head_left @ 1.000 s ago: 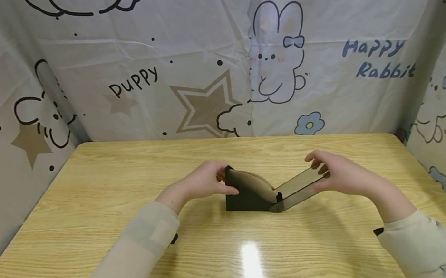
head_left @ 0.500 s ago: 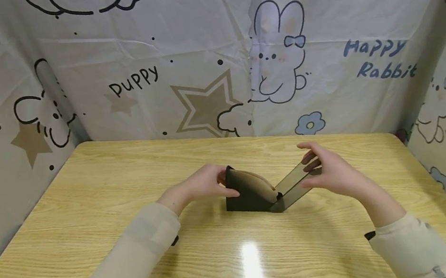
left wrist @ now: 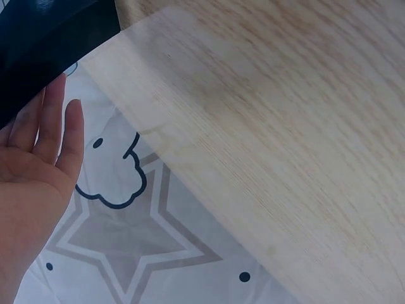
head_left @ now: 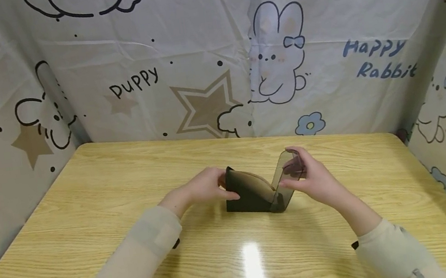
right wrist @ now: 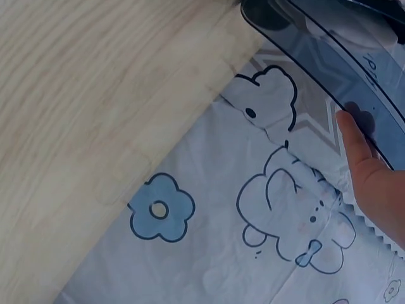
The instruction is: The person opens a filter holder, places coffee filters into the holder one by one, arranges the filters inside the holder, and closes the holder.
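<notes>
A black box (head_left: 246, 200) with a slanted top stands on the table and holds brown, curved, paper-like sheets (head_left: 255, 182), perhaps coffee filters. My left hand (head_left: 205, 186) grips its tall left end, thumb in front and fingers behind. In the left wrist view the fingertips lie against the dark box wall (left wrist: 57, 47). A smoky see-through lid (head_left: 284, 192), joined at the box's low right end, is swung up steeply. My right hand (head_left: 315, 177) holds the lid's free end between thumb and fingers. The right wrist view shows a finger along the lid's edge (right wrist: 316, 79).
The wood-grain table (head_left: 207, 266) carries a bright light reflection in front. A printed cloth (head_left: 194, 32) with rabbits, stars and lettering hangs behind and at both sides, close to the table's edges.
My right hand has moved left and slightly up, swinging the lid from a low slant to a steep angle nearer the box. The left hand and the box have stayed nearly still.
</notes>
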`<state>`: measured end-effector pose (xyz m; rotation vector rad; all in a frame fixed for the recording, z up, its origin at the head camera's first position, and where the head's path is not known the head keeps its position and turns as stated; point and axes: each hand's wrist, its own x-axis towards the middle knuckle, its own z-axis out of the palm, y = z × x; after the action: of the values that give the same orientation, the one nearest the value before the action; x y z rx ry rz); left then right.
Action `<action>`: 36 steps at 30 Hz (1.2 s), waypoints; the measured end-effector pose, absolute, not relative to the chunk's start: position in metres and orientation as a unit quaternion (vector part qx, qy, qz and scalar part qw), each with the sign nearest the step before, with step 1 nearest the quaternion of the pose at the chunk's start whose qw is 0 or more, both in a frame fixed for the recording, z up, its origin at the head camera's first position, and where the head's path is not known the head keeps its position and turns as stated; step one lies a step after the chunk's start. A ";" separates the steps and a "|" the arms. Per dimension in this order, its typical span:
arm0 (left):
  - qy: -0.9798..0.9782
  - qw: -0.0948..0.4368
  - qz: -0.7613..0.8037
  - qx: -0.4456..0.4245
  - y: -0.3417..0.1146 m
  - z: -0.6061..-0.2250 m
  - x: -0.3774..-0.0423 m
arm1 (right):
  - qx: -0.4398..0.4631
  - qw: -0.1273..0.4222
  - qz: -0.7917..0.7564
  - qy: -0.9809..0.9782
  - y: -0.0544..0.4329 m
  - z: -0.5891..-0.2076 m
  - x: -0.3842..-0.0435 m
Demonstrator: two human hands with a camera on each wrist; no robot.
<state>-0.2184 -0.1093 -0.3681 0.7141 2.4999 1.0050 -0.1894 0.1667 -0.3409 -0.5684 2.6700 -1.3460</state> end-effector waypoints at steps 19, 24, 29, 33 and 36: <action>0.890 0.177 0.335 0.254 -0.111 -0.369 -0.216 | -0.203 0.075 -0.437 0.873 0.156 -0.354 -0.188; 0.893 0.172 0.326 0.260 -0.109 -0.369 -0.217 | -0.192 0.086 -0.424 0.881 0.155 -0.359 -0.190; 0.895 0.170 0.321 0.259 -0.109 -0.369 -0.217 | -0.179 0.102 -0.415 0.886 0.153 -0.363 -0.191; 0.896 0.168 0.320 0.258 -0.109 -0.370 -0.217 | -0.186 0.101 -0.409 0.888 0.149 -0.363 -0.190; 0.897 0.164 0.318 0.258 -0.109 -0.370 -0.217 | -0.193 0.099 -0.405 0.888 0.146 -0.362 -0.190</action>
<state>-0.2171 -0.1095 -0.3704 0.7358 2.5589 0.9071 -0.1900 0.1461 -0.3624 -0.5701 2.6278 -1.1986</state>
